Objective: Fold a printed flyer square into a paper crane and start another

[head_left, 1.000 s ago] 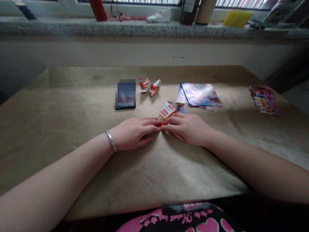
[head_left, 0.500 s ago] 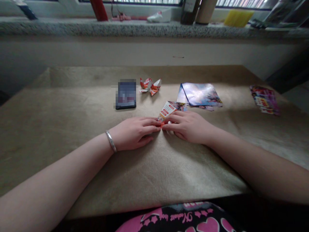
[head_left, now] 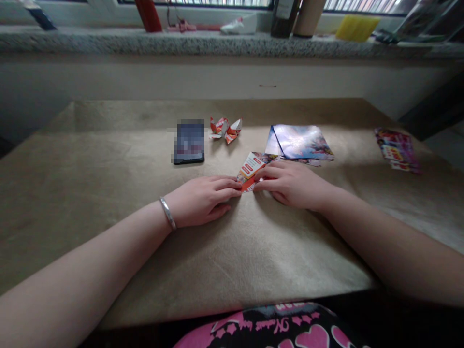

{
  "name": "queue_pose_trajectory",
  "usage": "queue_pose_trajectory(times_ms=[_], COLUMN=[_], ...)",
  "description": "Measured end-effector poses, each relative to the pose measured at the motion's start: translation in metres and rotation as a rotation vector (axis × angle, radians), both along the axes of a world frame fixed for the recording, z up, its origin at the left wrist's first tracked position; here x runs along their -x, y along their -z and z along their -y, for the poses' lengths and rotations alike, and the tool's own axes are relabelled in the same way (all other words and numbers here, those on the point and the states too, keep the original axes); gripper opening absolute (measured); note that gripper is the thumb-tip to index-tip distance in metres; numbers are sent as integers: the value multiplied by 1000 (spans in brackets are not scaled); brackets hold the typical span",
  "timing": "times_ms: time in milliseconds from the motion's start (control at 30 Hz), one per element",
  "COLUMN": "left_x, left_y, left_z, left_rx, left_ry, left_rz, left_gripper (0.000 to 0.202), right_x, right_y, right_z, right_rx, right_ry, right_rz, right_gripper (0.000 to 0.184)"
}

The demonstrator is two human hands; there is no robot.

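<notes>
A folded piece of printed paper (head_left: 249,170), white with red labels, lies flat on the tan table cover (head_left: 108,174) between my hands. My left hand (head_left: 203,199), a silver bangle on its wrist, lies palm down with its fingers together, the fingertips pressing the paper's near left edge. My right hand (head_left: 292,184) rests palm down on the paper's right part, fingers stretched over it. Most of the paper under the right hand is hidden.
A dark phone (head_left: 189,142) lies beyond my left hand, with a finished folded paper figure (head_left: 225,129) beside it. A stack of glossy paper squares (head_left: 300,142) sits beyond my right hand, more printed sheets (head_left: 398,149) at far right. A cluttered stone windowsill (head_left: 203,42) runs behind.
My right hand has slid to the right and slightly away along the paper, uncovering more of its red corner. My left hand has stayed in place.
</notes>
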State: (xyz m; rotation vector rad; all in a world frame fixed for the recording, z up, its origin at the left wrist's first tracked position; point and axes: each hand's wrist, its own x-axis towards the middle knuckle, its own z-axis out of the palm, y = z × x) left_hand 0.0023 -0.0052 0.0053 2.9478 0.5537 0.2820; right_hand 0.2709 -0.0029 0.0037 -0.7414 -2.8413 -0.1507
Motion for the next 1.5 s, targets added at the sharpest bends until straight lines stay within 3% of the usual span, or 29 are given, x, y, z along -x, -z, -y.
queue_pose_trajectory(times_ms=[500, 767, 1500], left_x=[-1, -1, 0], left_y=[3, 4, 7], left_z=[1, 1, 0], left_rx=[-26, -31, -28], left_ry=[0, 2, 0], left_rz=[-4, -2, 5], left_gripper=[36, 35, 33], right_x=[-10, -18, -32], right_y=[-2, -5, -6], right_z=[-3, -8, -8], right_rx=[33, 77, 41], right_ry=[18, -17, 107], right_rz=[-88, -45, 31], right_gripper=[41, 35, 33])
